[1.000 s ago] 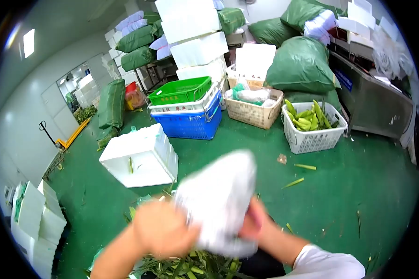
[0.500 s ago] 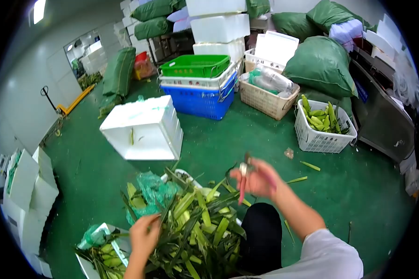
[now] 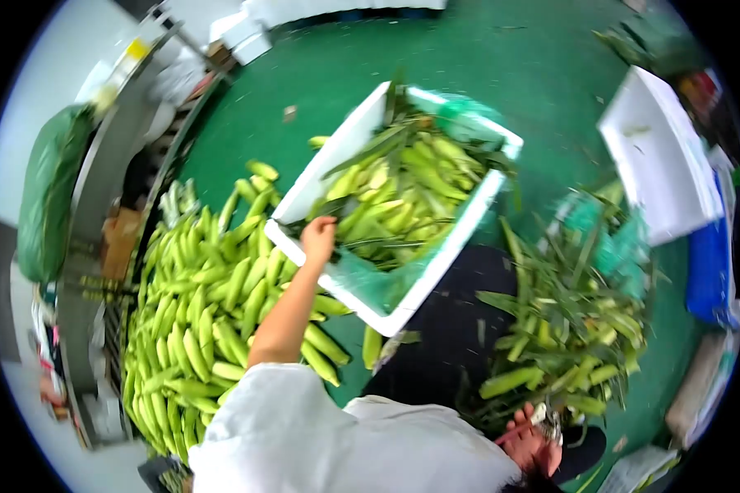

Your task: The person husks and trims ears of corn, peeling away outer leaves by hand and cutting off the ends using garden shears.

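A white foam box (image 3: 489,197) below me holds ears of corn (image 3: 423,168) in green husks with long dark leaves. My left hand (image 3: 319,238) reaches over its left rim among the leaves. Its fingers are curled closed, but what they grip is unclear. Low on the right, my right hand (image 3: 528,440) is wrapped round a pair of pruning shears (image 3: 538,413) with reddish handles. Beside that hand lies a heap of cut husks and leaves (image 3: 563,345), with green plastic netting (image 3: 621,255) at its far side.
A large pile of green corn ears (image 3: 214,312) covers the floor at left, against a metal rack (image 3: 107,181). A green sack (image 3: 53,193) rests on the rack. An open white foam box (image 3: 662,156) and a blue crate (image 3: 707,271) stand at right.
My view has swung left, bringing the corn box and corn pile into sight. My left hand has moved from the husk heap to the box. My right hand still holds the shears, now lower.
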`<state>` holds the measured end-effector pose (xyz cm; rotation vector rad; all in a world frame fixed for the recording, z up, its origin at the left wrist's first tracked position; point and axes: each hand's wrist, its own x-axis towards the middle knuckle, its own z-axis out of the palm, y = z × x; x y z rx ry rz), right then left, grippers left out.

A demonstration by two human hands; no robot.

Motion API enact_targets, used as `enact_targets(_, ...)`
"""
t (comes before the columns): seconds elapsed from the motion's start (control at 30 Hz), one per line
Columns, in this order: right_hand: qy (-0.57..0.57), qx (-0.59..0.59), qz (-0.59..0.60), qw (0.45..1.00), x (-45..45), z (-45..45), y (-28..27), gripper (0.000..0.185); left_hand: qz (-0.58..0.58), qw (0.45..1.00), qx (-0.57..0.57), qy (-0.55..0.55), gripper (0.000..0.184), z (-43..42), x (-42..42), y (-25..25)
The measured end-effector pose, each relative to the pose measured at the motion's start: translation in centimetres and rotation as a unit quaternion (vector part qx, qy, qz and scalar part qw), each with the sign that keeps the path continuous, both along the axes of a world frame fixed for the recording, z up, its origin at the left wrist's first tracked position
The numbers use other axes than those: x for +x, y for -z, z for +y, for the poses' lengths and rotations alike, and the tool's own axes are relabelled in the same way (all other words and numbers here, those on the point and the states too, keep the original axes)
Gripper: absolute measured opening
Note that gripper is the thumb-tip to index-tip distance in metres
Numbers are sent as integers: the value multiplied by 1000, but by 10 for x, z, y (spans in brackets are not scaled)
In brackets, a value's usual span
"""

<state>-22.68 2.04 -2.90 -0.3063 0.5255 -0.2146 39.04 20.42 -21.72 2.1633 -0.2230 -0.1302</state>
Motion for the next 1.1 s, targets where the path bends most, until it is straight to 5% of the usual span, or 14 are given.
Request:
enact_targets(0.13, -80, 11, -13, 997, 11, 8, 29, 81, -143, 980, 131, 41, 24, -25, 51, 36)
enact_targets(0.2, 53, 204, 72, 975, -4, 12, 66, 78, -226, 954, 197, 21, 27, -44, 80, 39)
enact_targets(0.23, 116, 183, 206, 954, 11, 12, 36, 77, -175, 937, 301, 31, 29, -51, 94, 37)
enact_targets(0.3, 153, 114, 283, 940, 26, 16, 21, 76, -105, 896, 430, 32, 36, -71, 105, 42)
enact_targets(0.4, 77, -19, 120, 990, 18, 36, 25, 79, -94, 893, 436, 57, 53, -69, 87, 44)
enact_targets(0.5, 99, 8, 74, 992, 34, 43, 22, 79, -60, 892, 449, 1, 71, -44, 61, 39)
enact_targets(0.53, 110, 5, 56, 992, 42, 46, 21, 78, -48, 896, 441, -26, 76, -44, 55, 44)
enact_targets(0.63, 175, -28, 93, 980, 63, 47, 6, 78, 44, 972, 185, 137, 89, -45, 68, 51)
enact_targets(0.73, 190, -81, 102, 973, 68, 28, -12, 74, 30, 964, 54, 258, 100, -109, -14, -42)
enact_targets(0.8, 150, -206, 103, 962, 63, 8, -14, 80, 194, 917, -26, 347, 99, -140, -79, -121)
enact_targets(0.9, 59, -475, 248, 842, 48, -27, -23, 92, 256, 836, -39, 484, 98, -176, -176, -210)
enact_targets(0.97, 49, -595, 297, 745, 47, -46, -38, 93, 158, 799, -6, 580, 86, -191, -222, -223)
enact_targets(1.07, 14, -699, 362, 617, 26, -64, -49, 89, 158, 722, 17, 673, 66, -207, -288, -254)
enact_targets(1.1, -3, -692, 370, 620, 17, -68, -56, 88, 118, 706, 44, 697, 67, -209, -301, -251)
